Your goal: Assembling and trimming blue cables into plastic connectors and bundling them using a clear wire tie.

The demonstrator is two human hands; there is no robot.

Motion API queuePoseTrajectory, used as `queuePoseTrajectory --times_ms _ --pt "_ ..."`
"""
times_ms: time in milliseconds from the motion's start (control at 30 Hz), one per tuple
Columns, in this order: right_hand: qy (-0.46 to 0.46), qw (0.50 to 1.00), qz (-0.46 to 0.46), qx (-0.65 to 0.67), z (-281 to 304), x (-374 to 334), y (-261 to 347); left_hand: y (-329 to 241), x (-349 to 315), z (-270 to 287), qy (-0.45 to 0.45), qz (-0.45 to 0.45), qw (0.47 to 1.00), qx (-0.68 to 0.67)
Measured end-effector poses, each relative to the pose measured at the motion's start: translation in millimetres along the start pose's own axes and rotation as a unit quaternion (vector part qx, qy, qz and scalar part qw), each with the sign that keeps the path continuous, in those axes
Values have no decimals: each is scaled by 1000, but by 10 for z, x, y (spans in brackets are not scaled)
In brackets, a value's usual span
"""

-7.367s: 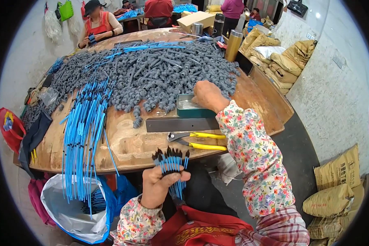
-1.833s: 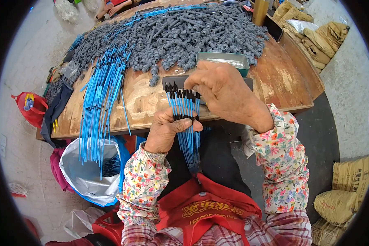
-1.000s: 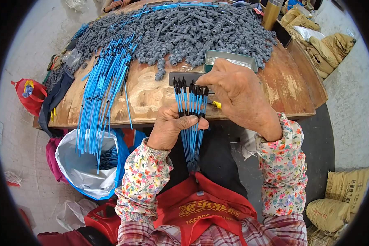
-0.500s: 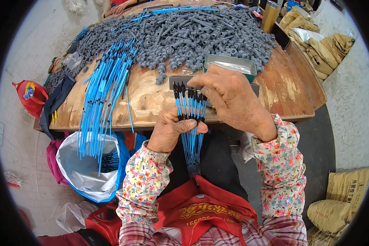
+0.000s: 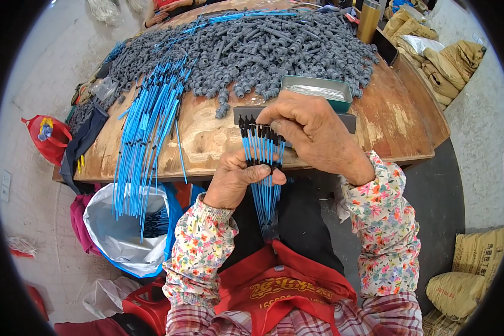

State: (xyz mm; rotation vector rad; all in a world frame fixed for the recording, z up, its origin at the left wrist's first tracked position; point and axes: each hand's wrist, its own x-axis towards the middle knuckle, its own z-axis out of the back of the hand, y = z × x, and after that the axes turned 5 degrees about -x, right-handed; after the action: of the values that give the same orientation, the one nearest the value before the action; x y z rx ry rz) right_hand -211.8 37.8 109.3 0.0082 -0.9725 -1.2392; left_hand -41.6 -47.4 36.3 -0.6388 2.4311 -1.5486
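Note:
My left hand (image 5: pixel 235 178) is closed round a fanned bundle of thin blue rods (image 5: pixel 263 193). Their black tips (image 5: pixel 254 130) stand up above my fingers, and the lower ends point down toward my lap. At the right side of those tips, my right hand (image 5: pixel 319 134) is closed in a pinch. A thin silvery pin (image 5: pixel 257 125) lies across the tips from the pinching fingers. Its far end is too fine to make out. Just beyond my right hand, a green tin (image 5: pixel 341 105) holds many similar thin silvery pins.
Grey plastic fittings (image 5: pixel 263 50) are heaped across the wooden table (image 5: pixel 207 140). More blue rods (image 5: pixel 145 134) overhang its front edge, above a white-lined bag (image 5: pixel 103 218). A dark flat block (image 5: pixel 347 122) lies beside the tin. A metal flask (image 5: pixel 369 21) and another person's hand (image 5: pixel 155 19) are farther back.
The whole view has shifted slightly. My right fingers have edged a little along the black tips; my left hand keeps its hold on the bundle.

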Motion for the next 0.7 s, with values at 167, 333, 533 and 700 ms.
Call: queuePoseTrajectory --times_ms 167,333,533,700 --pt "-11 1000 12 -1 -25 16 -5 -20 -5 27 6 25 999 -18" --pt "15 999 31 -42 6 26 21 -21 -12 42 9 18 1000 1" --pt "7 998 54 -33 -9 10 -13 -3 -5 71 22 24 999 -5" --pt "9 994 49 -92 -24 14 71 23 -14 77 18 16 1000 6"
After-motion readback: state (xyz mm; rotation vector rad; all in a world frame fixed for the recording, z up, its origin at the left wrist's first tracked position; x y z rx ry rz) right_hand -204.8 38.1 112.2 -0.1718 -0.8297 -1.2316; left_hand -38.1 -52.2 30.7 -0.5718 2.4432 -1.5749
